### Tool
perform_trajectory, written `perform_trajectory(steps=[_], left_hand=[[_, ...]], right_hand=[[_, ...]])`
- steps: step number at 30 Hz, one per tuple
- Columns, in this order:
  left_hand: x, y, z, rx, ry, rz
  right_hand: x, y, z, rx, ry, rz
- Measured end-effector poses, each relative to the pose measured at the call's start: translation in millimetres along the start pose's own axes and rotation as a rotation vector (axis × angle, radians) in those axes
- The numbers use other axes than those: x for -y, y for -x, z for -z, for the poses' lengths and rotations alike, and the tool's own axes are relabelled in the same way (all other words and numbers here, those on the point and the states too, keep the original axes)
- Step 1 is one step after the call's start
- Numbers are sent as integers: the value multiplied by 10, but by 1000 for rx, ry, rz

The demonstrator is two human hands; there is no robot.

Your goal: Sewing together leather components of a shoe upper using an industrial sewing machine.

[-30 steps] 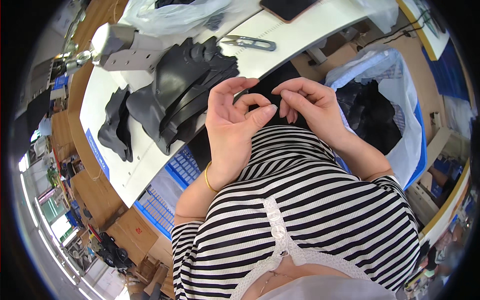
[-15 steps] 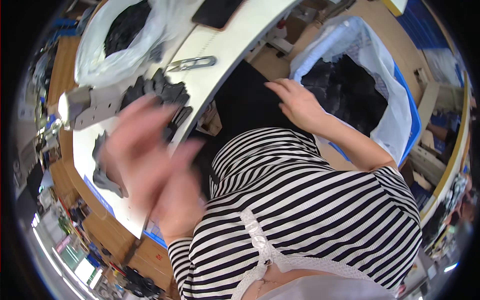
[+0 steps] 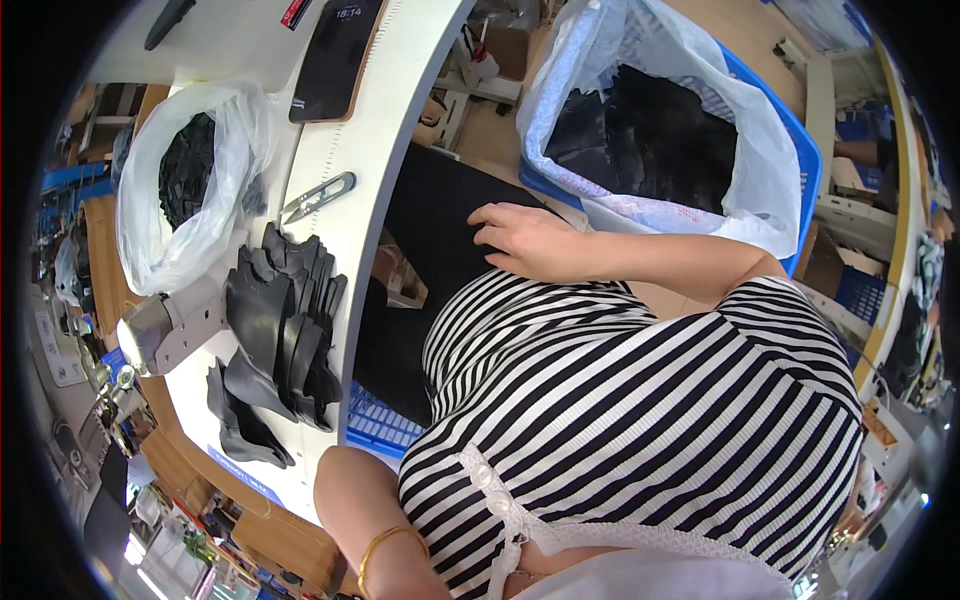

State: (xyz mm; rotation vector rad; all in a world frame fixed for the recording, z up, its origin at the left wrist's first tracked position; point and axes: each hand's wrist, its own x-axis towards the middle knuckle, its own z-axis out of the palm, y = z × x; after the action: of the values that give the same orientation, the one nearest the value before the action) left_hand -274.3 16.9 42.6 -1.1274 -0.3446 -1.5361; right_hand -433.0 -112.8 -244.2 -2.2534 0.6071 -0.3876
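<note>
My right hand rests on my lap by the striped shirt, palm down, its fingers loosely stretched and nothing seen in them. A gold bracelet circles my left wrist at the lower edge. That arm is bent back, its hand outside the picture. On the white table to the left lies a pile of black, flat, glove-like pieces, with a few loose black pieces beside it. Thread snips lie just beyond the pile, touched by neither hand.
A clear plastic bag of black pieces stands at the table's far left, near a pale metal machine arm. A phone lies farther back. To my right, a blue basket with a white liner holds black pieces.
My left hand, blurred over the table before, has swung back toward me and out of the picture. My right hand has settled on my lap. The view has shifted.
</note>
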Motion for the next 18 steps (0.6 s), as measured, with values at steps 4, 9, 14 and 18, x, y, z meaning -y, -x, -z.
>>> perform_trajectory(steps=[4,9,14,18], left_hand=[[-81,-5,-204,-115,-214,59],[83,7,-36,56,-810,-252],[38,53,-128,112,-1142,-387],[-35,89,-280,229,-1730,-750]], right_hand=[[24,31,29,-2,2,-22],[64,-11,-3,35,9,9],[102,-73,-25,50,11,39],[219,-184,-47,104,43,69]])
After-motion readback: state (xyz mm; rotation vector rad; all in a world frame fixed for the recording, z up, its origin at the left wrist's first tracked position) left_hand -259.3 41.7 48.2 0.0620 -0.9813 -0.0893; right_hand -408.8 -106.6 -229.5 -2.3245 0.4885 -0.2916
